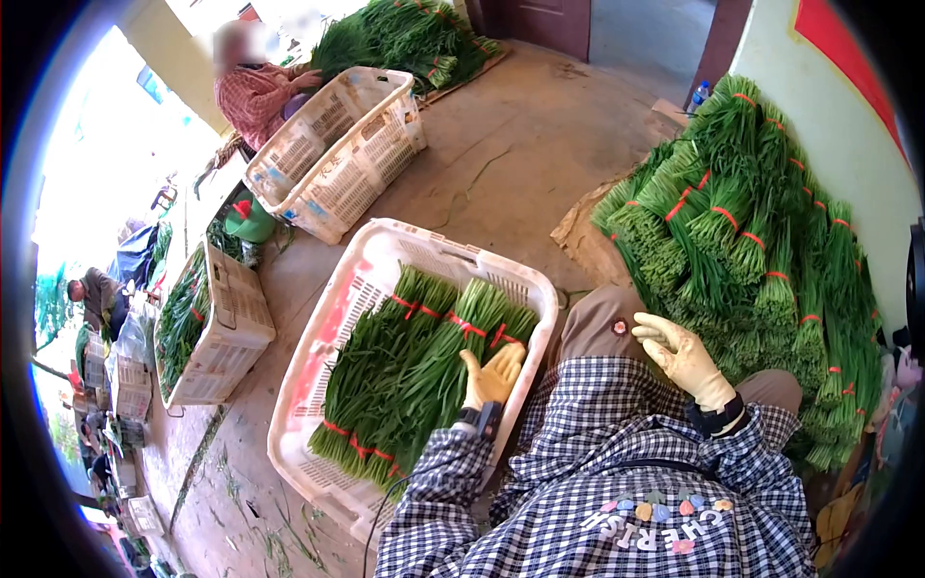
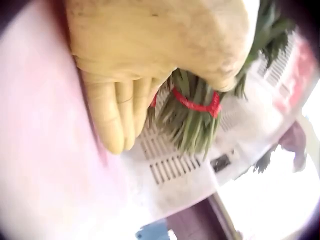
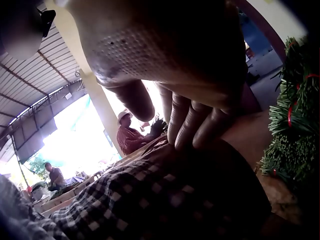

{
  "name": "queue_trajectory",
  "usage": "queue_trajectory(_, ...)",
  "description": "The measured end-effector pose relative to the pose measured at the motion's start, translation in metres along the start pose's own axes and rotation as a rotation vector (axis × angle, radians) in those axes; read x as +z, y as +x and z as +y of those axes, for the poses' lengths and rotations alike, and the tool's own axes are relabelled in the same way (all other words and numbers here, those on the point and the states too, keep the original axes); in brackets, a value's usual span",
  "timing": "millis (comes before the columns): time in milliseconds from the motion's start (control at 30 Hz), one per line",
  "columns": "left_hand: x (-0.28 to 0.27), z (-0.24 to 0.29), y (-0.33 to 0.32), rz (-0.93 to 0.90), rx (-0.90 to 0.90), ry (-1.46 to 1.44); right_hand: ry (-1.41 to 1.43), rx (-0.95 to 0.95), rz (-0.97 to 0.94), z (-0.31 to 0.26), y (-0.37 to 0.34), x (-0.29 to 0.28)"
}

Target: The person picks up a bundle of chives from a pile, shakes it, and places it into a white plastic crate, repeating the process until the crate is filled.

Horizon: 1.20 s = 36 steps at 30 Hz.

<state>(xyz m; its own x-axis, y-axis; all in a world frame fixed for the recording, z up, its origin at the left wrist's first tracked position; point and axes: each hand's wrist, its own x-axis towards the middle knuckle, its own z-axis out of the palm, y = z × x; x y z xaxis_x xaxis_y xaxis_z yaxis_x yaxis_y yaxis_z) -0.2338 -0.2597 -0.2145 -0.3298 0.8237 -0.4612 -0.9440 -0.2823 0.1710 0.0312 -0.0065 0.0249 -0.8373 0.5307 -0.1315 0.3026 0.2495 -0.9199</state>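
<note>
Fingers (image 2: 105,117) of the left hand (image 1: 491,379), gloved in pale yellow, were straight and released, palm up, inside the crate (image 1: 405,239) and just beside the bundles (image 1: 381,385); contact could not be told. The right hand (image 1: 686,358), gloved alike, was above the lap, its fingers loosely bent and released. Floor (image 1: 482,183) was bare, brownish, littered with leaf scraps. A purple door (image 1: 549,19) stood at the far end, a pale wall (image 1: 829,135) on the right. Against that wall: a large pile (image 1: 723,260) of more tied greens, part of it on cardboard (image 1: 586,231). A second crate (image 1: 361,169) stood beyond, a person (image 1: 255,96) in red checks seated beside it.

Bundles in the crate were long, leafy, deep green, paler at the stems, bound with red ties. They lay flat, side by side, stem ends showing at both ends. Crate whitish, slotted, red-smeared inside.
</note>
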Motion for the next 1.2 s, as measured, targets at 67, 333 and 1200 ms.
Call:
queue_trajectory(67,0.045,0.016,-0.022,0.054,-0.095,0.456,0.006,0.011,0.008,0.001,-0.001,0.000)
queue_trajectory(333,0.050,0.088,-0.004,0.602,0.409,2.586,-0.027,-0.001,0.042,0.005,-0.001,0.003)
queue_trajectory(1200,0.047,0.061,-0.026,0.547,0.598,2.566,-0.300,0.024,0.452,0.051,-0.095,-0.140)
